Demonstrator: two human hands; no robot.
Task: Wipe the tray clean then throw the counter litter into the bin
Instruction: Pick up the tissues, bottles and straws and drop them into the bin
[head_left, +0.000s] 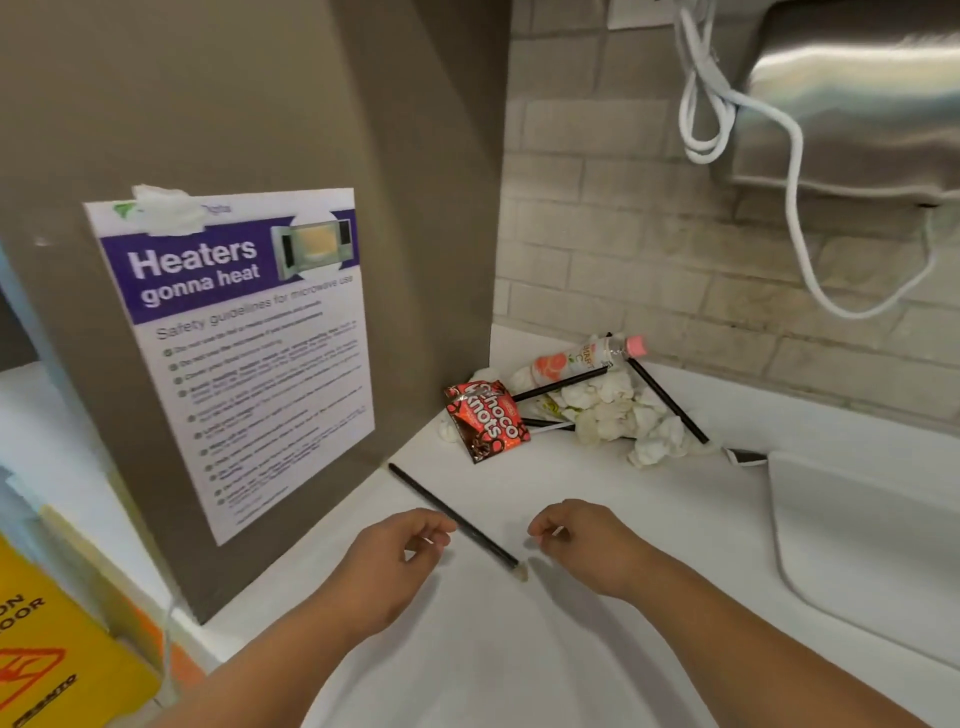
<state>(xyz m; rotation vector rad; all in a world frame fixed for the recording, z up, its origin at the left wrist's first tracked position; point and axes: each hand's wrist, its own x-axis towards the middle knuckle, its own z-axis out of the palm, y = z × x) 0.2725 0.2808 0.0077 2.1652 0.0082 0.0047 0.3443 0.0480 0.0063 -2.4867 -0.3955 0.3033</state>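
— Both hands hang low over the white counter (467, 649) at the bottom centre of the frame. Her left hand (395, 556) has its fingers loosely curled, the tips right at a black straw (431, 493); whether it has hold of it, I cannot tell.

— And the right hand (582, 540)?

— Curled loosely too, holding nothing, just beside the straw's near end. That straw lies flat and slants between the two hands, so I'd say it is the first piece of litter she is going for.

— Where's the rest of it?

— Farther back, mid-frame, shoved into the corner where the grey panel (415, 208) meets the tiled wall (649, 260), well apart from both hands. A red snack wrapper (485, 418) is nearest, then crumpled tissues (618, 410) with more black straws (667, 402) lying across them, and a small bottle (576, 358) on its side at the very back.

— And the tray?

— A white, round-cornered slab (857, 545) sits at the right edge, beyond the right hand. It may be the tray; I can't be sure. No bin is in view.
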